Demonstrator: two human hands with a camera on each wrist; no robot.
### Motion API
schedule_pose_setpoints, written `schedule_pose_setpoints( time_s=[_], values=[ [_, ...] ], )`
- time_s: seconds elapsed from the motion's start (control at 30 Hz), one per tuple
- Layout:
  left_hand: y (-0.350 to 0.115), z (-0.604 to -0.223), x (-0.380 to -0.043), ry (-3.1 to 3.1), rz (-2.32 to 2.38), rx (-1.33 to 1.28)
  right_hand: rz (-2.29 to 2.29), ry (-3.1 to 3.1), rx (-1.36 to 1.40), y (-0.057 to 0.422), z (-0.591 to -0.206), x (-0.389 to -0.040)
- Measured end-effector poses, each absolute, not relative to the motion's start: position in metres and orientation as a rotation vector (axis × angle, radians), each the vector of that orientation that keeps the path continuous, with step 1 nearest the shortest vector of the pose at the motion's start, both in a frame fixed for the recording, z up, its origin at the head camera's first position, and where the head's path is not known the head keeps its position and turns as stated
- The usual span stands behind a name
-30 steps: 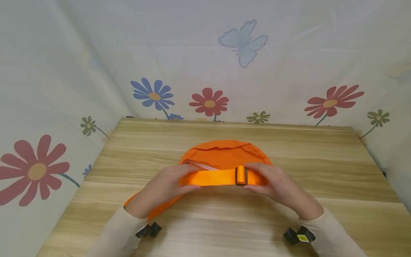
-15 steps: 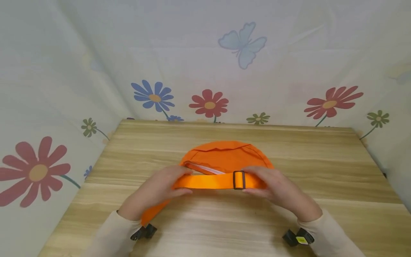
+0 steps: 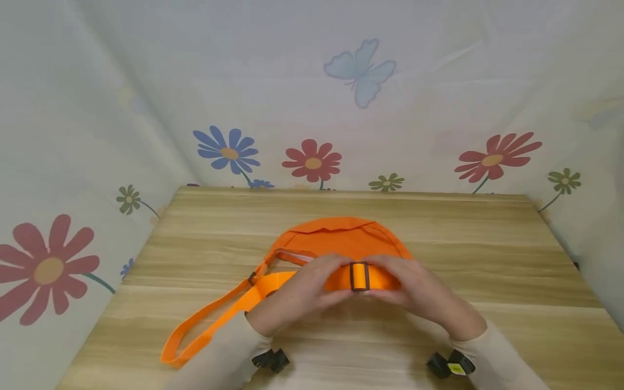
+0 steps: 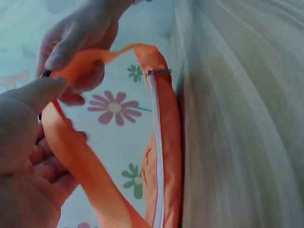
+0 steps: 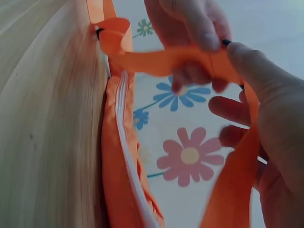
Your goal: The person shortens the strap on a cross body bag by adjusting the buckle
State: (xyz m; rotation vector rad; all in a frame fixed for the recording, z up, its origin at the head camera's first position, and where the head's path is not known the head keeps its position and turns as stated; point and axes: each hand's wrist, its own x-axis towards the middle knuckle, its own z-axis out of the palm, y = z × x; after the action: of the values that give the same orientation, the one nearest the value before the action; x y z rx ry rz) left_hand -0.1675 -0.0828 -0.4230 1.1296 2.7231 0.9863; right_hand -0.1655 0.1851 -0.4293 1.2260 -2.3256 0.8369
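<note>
An orange waist bag (image 3: pixel 341 238) lies on the table, its curved edge away from me. Its orange strap (image 3: pixel 275 280) is raised in front of it, and a dark slide buckle (image 3: pixel 368 277) sits on that strap between my hands. My left hand (image 3: pixel 302 292) pinches the strap just left of the buckle, thumb below and fingers above. From the right side, my right hand (image 3: pixel 421 287) pinches the strap at the buckle's other edge. In the left wrist view, a white zipper (image 4: pixel 157 147) runs along the bag. Fingers hide part of the strap.
A loop of strap (image 3: pixel 187 330) trails left across the wooden table (image 3: pixel 487 260), partly under the left sleeve (image 3: pixel 219 346). Another small dark buckle (image 3: pixel 252 278) sits at the bag's left end. A flower-printed curtain (image 3: pixel 414 124) stands behind and beside the table.
My left hand has slid right along the strap, up to the buckle. The strap loop at the left now shows. My right hand has stayed nearly in place.
</note>
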Motion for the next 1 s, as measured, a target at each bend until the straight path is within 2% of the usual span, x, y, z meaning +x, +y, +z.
schedule_pose_setpoints(
  time_s=[0.5, 1.0],
  values=[
    [-0.099, -0.421, -0.167, 2.721, 0.941, 0.986, 0.685, -2.356, 1.253, 0.205, -0.428, -0.167],
    [-0.096, -0.425, -0.167, 2.707, 1.033, 1.081, 0.803, -2.351, 1.243, 0.196, -0.427, -0.165]
  ],
)
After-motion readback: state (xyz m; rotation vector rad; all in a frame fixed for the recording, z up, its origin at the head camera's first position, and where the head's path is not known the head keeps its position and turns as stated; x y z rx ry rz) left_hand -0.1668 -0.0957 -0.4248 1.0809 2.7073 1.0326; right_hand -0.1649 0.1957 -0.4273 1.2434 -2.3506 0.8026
